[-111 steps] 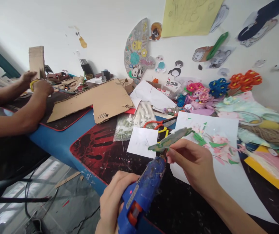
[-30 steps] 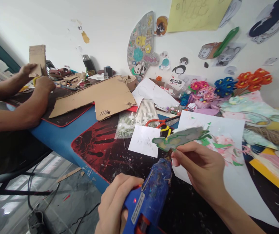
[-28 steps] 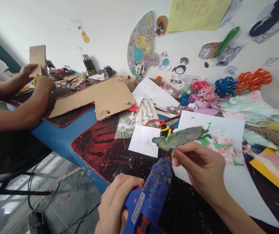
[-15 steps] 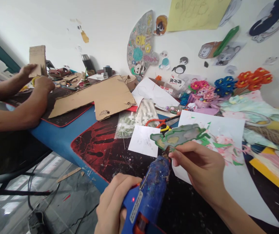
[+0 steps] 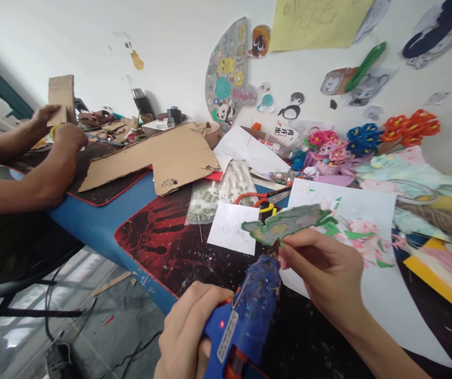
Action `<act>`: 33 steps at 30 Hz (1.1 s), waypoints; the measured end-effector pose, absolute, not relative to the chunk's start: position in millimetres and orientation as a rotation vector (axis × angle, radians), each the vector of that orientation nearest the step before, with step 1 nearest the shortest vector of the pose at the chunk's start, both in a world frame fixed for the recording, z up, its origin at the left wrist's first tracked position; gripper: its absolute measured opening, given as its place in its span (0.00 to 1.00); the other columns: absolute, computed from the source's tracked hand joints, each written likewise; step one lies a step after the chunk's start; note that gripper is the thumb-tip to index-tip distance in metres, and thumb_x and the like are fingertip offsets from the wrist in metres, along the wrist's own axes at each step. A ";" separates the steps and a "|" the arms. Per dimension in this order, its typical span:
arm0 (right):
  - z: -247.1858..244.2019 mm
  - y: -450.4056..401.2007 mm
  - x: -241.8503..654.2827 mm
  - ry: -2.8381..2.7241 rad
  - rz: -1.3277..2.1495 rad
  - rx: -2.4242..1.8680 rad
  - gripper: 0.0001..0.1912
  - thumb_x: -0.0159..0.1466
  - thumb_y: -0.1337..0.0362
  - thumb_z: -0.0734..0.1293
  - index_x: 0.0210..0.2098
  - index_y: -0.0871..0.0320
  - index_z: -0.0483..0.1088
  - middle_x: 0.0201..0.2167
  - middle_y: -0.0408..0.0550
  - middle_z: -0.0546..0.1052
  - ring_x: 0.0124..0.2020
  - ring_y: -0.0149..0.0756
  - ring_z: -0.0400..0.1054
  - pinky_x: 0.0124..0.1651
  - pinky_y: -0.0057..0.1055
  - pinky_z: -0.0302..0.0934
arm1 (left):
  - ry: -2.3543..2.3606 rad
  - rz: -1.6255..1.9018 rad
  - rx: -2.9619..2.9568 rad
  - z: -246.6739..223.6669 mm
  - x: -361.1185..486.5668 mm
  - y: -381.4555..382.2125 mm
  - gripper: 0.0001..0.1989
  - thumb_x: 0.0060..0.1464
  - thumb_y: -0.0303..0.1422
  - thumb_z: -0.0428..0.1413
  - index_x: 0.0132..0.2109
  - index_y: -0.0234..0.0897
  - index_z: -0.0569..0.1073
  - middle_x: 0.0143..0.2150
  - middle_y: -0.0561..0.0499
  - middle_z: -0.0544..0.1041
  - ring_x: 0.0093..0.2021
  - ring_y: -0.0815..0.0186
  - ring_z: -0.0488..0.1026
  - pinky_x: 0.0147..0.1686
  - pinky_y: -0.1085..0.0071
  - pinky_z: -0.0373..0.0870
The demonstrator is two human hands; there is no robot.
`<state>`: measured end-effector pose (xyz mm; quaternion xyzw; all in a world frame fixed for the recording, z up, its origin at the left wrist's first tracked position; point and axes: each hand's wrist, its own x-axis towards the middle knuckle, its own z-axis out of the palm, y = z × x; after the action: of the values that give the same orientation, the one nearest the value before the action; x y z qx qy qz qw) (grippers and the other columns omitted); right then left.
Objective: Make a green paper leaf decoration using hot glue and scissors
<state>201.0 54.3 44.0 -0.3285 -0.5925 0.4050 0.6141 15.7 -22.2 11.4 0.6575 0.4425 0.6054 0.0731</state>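
My left hand [image 5: 188, 329] is wrapped round a blue glue gun [image 5: 245, 310] with a small red light lit on its side. Its dirty nozzle points up and away, at the lower edge of a flat grey-green cutout [image 5: 289, 222] with a dark green rim. Whether the tip touches the cutout I cannot tell. My right hand [image 5: 324, 268] pinches that cutout by its near edge, between thumb and fingers. Beneath it lies a white sheet [image 5: 376, 305] with pink and green paper scraps [image 5: 362, 229] on it.
Orange-handled scissors [image 5: 252, 198], a small white paper [image 5: 232, 231] and a plastic bag of white sticks [image 5: 234, 181] lie beyond my hands. At left another person's hands [image 5: 68, 134] hold cardboard [image 5: 62, 92] and a yellow-handled tool. Cut cardboard [image 5: 182, 152] and pipe-cleaner flowers [image 5: 410, 131] sit farther back.
The glue gun in my left hand has shifted slightly right, its nozzle moving along the cutout's lower edge. The cutout has tilted a little flatter in my right hand.
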 end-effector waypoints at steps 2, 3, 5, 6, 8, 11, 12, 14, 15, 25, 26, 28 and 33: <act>43.5 54.1 201.0 -1.358 0.945 -0.759 0.08 0.64 0.72 0.73 0.35 0.50 0.80 0.26 0.41 0.77 0.26 0.28 0.71 0.29 0.26 0.66 | 1.326 1.857 1.970 11.9 18.7 -20.9 0.23 0.72 0.44 0.42 0.44 0.33 0.76 0.34 0.44 0.75 0.31 0.62 0.72 0.30 0.68 0.70; 43.4 53.9 201.0 -1.356 0.949 -0.763 0.08 0.64 0.72 0.73 0.35 0.50 0.80 0.26 0.41 0.77 0.26 0.28 0.71 0.29 0.26 0.66 | 1.328 1.868 1.963 12.0 19.2 -20.6 0.23 0.72 0.43 0.42 0.43 0.33 0.76 0.34 0.45 0.75 0.31 0.62 0.72 0.30 0.68 0.70; 43.4 53.8 201.2 -1.357 0.947 -0.767 0.08 0.64 0.72 0.73 0.35 0.50 0.80 0.26 0.41 0.77 0.25 0.28 0.71 0.29 0.26 0.66 | 1.337 1.868 1.957 11.9 17.3 -20.8 0.23 0.72 0.44 0.42 0.43 0.33 0.76 0.34 0.45 0.75 0.31 0.63 0.72 0.30 0.69 0.70; 43.5 53.7 201.3 -1.361 0.942 -0.767 0.08 0.64 0.71 0.73 0.35 0.50 0.80 0.25 0.40 0.77 0.25 0.28 0.71 0.29 0.26 0.66 | 1.342 1.855 1.962 11.7 15.0 -21.2 0.24 0.72 0.44 0.41 0.43 0.33 0.76 0.34 0.45 0.75 0.31 0.63 0.73 0.30 0.69 0.70; 44.1 53.7 201.3 -1.363 0.936 -0.763 0.08 0.64 0.71 0.73 0.35 0.50 0.80 0.25 0.40 0.77 0.25 0.28 0.71 0.28 0.26 0.66 | 1.326 1.784 2.027 11.4 8.9 -21.8 0.22 0.72 0.43 0.43 0.45 0.33 0.76 0.34 0.45 0.76 0.32 0.63 0.74 0.31 0.69 0.71; 44.9 53.5 200.8 -1.361 0.939 -0.761 0.08 0.64 0.71 0.73 0.35 0.51 0.80 0.25 0.41 0.77 0.25 0.28 0.71 0.28 0.26 0.66 | 1.249 1.667 2.160 11.6 3.8 -21.5 0.18 0.71 0.39 0.46 0.47 0.33 0.76 0.36 0.45 0.77 0.32 0.62 0.75 0.31 0.70 0.73; 45.0 53.4 200.6 -1.361 0.940 -0.759 0.08 0.64 0.71 0.73 0.34 0.51 0.80 0.25 0.41 0.77 0.25 0.28 0.71 0.28 0.26 0.66 | 1.269 1.704 2.132 11.9 4.4 -21.2 0.19 0.72 0.39 0.44 0.46 0.33 0.76 0.35 0.45 0.77 0.32 0.62 0.75 0.30 0.69 0.72; 45.1 53.3 200.3 -1.364 0.941 -0.755 0.08 0.64 0.72 0.73 0.34 0.51 0.80 0.26 0.41 0.77 0.25 0.28 0.71 0.28 0.26 0.66 | 1.300 1.787 2.055 12.2 8.5 -20.7 0.20 0.72 0.39 0.42 0.44 0.33 0.75 0.34 0.45 0.76 0.31 0.62 0.73 0.30 0.69 0.71; 45.2 53.3 200.2 -1.366 0.939 -0.753 0.08 0.64 0.72 0.73 0.34 0.51 0.80 0.26 0.41 0.77 0.25 0.28 0.71 0.28 0.26 0.66 | 1.314 1.823 2.015 12.3 11.1 -20.8 0.21 0.72 0.40 0.42 0.44 0.33 0.75 0.34 0.45 0.75 0.30 0.63 0.73 0.30 0.69 0.71; 46.5 53.6 199.5 -1.364 0.916 -0.767 0.07 0.63 0.72 0.73 0.34 0.53 0.80 0.24 0.42 0.76 0.24 0.30 0.70 0.27 0.29 0.66 | 1.390 1.790 1.968 13.3 13.6 -24.9 0.23 0.72 0.44 0.41 0.44 0.36 0.76 0.33 0.46 0.75 0.30 0.61 0.72 0.29 0.67 0.70; 46.4 53.6 199.5 -1.363 0.920 -0.764 0.07 0.63 0.72 0.73 0.34 0.53 0.80 0.24 0.42 0.76 0.24 0.30 0.70 0.27 0.29 0.66 | 1.403 1.798 1.972 13.8 13.8 -24.6 0.22 0.72 0.43 0.41 0.44 0.36 0.75 0.33 0.46 0.75 0.30 0.61 0.72 0.29 0.67 0.70; 46.0 53.5 199.6 -1.360 0.923 -0.761 0.08 0.63 0.72 0.73 0.34 0.52 0.80 0.24 0.42 0.77 0.24 0.30 0.70 0.27 0.29 0.65 | 1.448 1.804 1.972 14.8 14.8 -24.4 0.19 0.72 0.39 0.41 0.44 0.37 0.75 0.33 0.46 0.75 0.29 0.60 0.72 0.28 0.66 0.70; 45.1 53.3 200.5 -1.376 0.915 -0.762 0.09 0.63 0.73 0.72 0.35 0.51 0.80 0.24 0.40 0.76 0.25 0.29 0.70 0.29 0.28 0.65 | 1.504 1.812 1.961 16.0 15.9 -26.1 0.17 0.71 0.32 0.42 0.43 0.37 0.75 0.33 0.46 0.74 0.30 0.60 0.72 0.28 0.65 0.70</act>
<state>200.5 53.3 45.1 -0.3307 -0.5969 0.3968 0.6139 15.9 -26.1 16.0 0.6393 0.4906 0.5909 0.0386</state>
